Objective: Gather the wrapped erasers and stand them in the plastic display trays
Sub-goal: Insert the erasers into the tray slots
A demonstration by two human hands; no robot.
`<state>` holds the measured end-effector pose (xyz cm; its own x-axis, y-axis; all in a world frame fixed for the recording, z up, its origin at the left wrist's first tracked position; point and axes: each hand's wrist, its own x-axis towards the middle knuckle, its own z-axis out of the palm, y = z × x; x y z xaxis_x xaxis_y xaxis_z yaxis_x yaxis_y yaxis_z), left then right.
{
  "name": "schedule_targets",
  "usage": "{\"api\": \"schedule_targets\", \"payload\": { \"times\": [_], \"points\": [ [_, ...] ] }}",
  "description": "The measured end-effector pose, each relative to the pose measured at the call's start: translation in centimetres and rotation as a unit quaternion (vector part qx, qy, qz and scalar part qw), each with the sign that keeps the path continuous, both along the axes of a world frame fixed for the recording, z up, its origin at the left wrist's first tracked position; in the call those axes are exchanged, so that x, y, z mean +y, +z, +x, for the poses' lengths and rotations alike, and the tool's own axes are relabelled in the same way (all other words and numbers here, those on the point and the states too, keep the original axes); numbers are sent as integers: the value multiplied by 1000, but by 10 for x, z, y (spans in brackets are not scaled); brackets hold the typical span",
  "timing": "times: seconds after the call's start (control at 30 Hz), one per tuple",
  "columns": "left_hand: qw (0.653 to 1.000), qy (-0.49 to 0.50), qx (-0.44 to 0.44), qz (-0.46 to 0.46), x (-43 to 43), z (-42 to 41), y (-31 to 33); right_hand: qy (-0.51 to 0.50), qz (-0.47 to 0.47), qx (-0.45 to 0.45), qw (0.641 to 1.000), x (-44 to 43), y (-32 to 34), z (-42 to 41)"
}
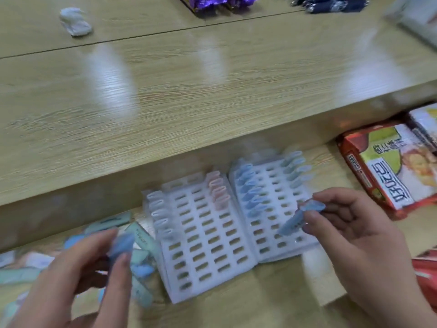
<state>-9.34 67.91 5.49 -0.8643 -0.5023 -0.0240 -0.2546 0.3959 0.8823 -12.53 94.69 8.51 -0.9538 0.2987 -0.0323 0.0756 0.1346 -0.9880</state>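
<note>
left hand [78,268] nearest, blurred, over loose eraser pile [142,259]; looks pinched on left-hand eraser [120,245], blue. right hand [350,233] pinches right-hand eraser [295,220], blue too, long axis slanted, low end down-left over right tray [305,242], by empty slots right of blue row [248,190]. right hand's nearer; needs tipping upright. left tray [212,261] alongside, mostly empty. snack box [390,171] right, clear. far on table [212,102]: tissue [74,21], purple packets [212,2]

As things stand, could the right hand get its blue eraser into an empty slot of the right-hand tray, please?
Probably yes: the right hand holds the blue eraser just over open slots in the right-hand tray, nothing between.
</note>
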Motion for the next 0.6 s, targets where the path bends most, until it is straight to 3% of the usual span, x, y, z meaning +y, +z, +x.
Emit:
{"api": "schedule_targets", "payload": {
  "times": [0.1,0.17,0.3,0.43,0.6],
  "points": [
    [988,-154,27,17,53,-26,47,22,8,0,1000,4,-11,-3],
    [986,-133,97,21,83,-28,35,44,8,-11,999,3,-18,-5],
    [984,-148,80,61,109,-26,16,88,29,-26,995,2,-26,-13],
    [984,-168,61,13,112,-27,2,114,57,-23,992,5,-31,-16],
    [971,-210,104,-55,114,-27,-10,147,134,25,980,11,-34,-18]
  ]
}}
